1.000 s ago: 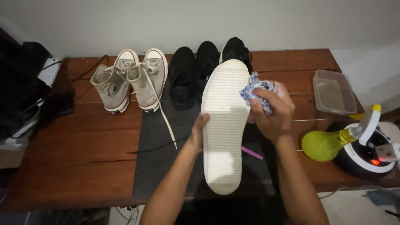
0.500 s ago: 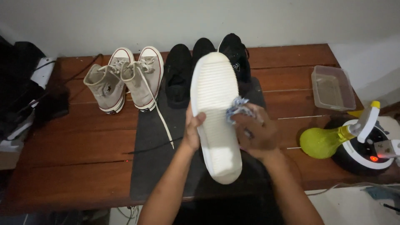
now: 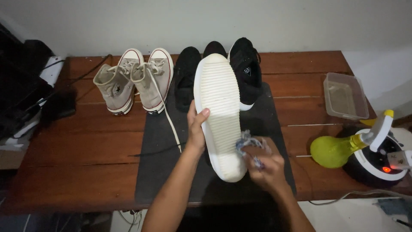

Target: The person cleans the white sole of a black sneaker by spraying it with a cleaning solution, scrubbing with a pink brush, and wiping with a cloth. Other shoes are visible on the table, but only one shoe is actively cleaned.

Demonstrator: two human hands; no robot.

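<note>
Head view: clear, apparently empty tub [image 3: 346, 95]

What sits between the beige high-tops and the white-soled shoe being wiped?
In the head view, a black shoe lies between the beige high-tops and the white-soled shoe.

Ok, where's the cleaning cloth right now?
In the head view the cloth is bunched in the right hand, pressed on the white ribbed sole near its lower end, over the dark mat, just right of centre.
</note>
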